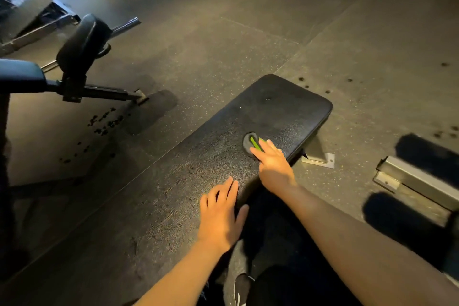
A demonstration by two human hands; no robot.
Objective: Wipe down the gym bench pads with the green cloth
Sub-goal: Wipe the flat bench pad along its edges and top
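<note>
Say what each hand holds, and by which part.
Right hand presses its fingertips on the near edge of the cloth; no closed grip. Left hand holds nothing, flat on the bench pad.

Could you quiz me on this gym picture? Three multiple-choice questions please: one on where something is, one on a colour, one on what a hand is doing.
1. Where is the cloth?
A. On the floor
B. On the bench pad
C. On the roller pad

2. What colour shows on the cloth besides dark grey?
A. Red
B. Bright green
C. White

3. What is the left hand doing?
A. Gripping the cloth
B. Lifting a weight
C. Lying open on the pad

Answers: 1 B, it lies on the pad under the right hand fingertips. 2 B, a green strip shows. 3 C, its fingers are spread and hold nothing.
</note>
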